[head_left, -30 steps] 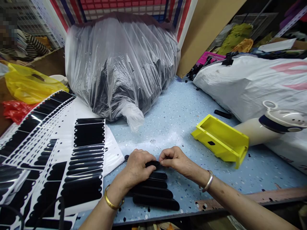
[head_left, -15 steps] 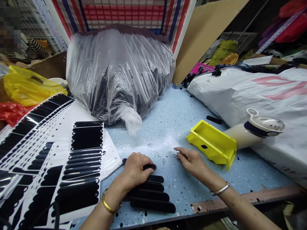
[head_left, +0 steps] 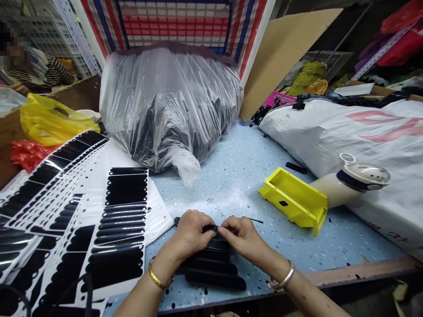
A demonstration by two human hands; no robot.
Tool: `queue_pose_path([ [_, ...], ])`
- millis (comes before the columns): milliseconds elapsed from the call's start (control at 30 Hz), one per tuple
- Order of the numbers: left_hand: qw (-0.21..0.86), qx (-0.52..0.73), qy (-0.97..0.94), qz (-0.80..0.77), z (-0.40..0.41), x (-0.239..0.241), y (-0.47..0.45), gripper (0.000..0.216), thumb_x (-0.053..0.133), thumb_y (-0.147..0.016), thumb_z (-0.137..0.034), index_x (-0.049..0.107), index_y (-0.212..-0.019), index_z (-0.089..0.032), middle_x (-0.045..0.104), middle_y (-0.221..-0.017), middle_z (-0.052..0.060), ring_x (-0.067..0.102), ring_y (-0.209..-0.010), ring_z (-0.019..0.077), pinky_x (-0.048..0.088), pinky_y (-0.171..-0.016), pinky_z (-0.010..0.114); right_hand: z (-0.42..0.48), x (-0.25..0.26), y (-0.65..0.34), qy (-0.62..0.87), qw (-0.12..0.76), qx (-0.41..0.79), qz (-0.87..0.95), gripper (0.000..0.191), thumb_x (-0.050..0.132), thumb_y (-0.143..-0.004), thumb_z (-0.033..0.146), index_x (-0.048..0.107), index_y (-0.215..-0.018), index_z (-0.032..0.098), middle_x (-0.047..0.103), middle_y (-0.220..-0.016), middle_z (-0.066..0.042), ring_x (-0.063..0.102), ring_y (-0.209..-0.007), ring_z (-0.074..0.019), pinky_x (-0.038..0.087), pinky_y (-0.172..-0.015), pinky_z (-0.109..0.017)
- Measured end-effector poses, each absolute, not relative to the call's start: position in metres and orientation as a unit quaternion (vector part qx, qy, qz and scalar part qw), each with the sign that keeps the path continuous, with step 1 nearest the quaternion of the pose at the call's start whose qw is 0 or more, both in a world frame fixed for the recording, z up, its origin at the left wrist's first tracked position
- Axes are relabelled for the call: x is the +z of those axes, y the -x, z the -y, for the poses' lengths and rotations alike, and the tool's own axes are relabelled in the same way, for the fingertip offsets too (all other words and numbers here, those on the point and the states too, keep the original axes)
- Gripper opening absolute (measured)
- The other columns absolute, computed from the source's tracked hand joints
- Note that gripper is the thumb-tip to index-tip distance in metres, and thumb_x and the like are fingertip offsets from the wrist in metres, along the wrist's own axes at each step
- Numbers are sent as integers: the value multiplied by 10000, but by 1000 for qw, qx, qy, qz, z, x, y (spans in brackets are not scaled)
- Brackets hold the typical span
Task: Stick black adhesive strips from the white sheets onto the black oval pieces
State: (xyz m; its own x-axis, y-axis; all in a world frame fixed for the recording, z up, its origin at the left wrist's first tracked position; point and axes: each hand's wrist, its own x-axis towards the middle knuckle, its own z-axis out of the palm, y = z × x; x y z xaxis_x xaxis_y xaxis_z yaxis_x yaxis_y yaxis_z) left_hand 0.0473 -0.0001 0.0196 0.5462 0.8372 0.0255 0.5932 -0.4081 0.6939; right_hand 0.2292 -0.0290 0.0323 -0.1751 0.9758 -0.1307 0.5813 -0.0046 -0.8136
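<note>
My left hand [head_left: 190, 233] lies curled over the top of a small stack of black oblong strips [head_left: 214, 268] near the table's front edge. It grips the topmost black strip [head_left: 210, 229]. My right hand [head_left: 239, 235] meets it from the right, fingers pinched on the same strip's end. Both wrists wear bangles. A thin dark sliver [head_left: 253, 219] lies on the table just behind the right hand.
White sheets with punched black strips [head_left: 124, 215] spread over the left. A big clear plastic bag of black parts [head_left: 172, 105] stands behind. A yellow plastic bin [head_left: 294, 200] lies tipped at right, beside a white handheld device [head_left: 357, 178] and a white sack [head_left: 346, 127]. Another person sits far left.
My right hand went out to the right, left a thin sliver on the table, and has come back to pinch the top strip. The left hand stayed on the stack.
</note>
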Motion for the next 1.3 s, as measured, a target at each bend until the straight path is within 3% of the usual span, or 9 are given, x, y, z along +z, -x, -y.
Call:
queue_pose_path([
  [200, 322, 186, -820, -435, 0, 22, -48, 146, 679, -774, -181, 763, -880, -235, 787, -861, 22, 693, -841, 233, 471, -819, 362, 20, 23, -220, 599, 285, 469, 583, 199, 608, -686, 327, 579, -553, 182, 512, -488, 30, 450, -481, -114, 340, -454, -237],
  [333, 287, 194, -824, -448, 0, 23, -38, 281, 722, -698, -131, 734, -972, -192, 767, -917, 72, 679, -898, 271, 482, -839, 382, 19, 20, -220, 599, 295, 484, 566, 192, 605, -660, 322, 553, -531, 190, 486, -451, 36, 426, -451, -109, 313, -422, -229],
  [467, 249, 182, -836, -454, -1, 22, -16, 129, 687, -724, -116, 728, -820, -193, 753, -835, 67, 677, -842, 261, 477, -835, 395, 20, 20, -219, 596, 303, 493, 557, 210, 612, -652, 351, 557, -530, 189, 483, -471, 32, 427, -459, -111, 326, -427, -235],
  [667, 313, 236, -792, -467, -2, 13, -3, 105, 688, -753, -131, 748, -807, -198, 762, -794, 30, 697, -793, 208, 510, -767, 315, 24, 36, -212, 589, 318, 492, 556, 199, 587, -655, 350, 547, -534, 198, 475, -494, 34, 436, -483, -118, 339, -454, -246],
  [1000, 282, 276, -778, -489, 6, 5, -3, 183, 742, -737, -113, 727, -909, -172, 764, -879, 64, 692, -852, 240, 531, -801, 366, 16, 28, -217, 605, 325, 459, 564, 219, 565, -652, 371, 526, -510, 209, 457, -470, 34, 410, -467, -116, 309, -439, -246],
  [1300, 250, 321, -789, -460, 7, -6, -3, 156, 728, -747, -103, 693, -874, -187, 751, -830, 42, 685, -795, 222, 529, -757, 349, 14, 16, -217, 627, 313, 420, 576, 200, 546, -633, 333, 484, -482, 217, 462, -471, 29, 421, -490, -120, 311, -473, -250],
])
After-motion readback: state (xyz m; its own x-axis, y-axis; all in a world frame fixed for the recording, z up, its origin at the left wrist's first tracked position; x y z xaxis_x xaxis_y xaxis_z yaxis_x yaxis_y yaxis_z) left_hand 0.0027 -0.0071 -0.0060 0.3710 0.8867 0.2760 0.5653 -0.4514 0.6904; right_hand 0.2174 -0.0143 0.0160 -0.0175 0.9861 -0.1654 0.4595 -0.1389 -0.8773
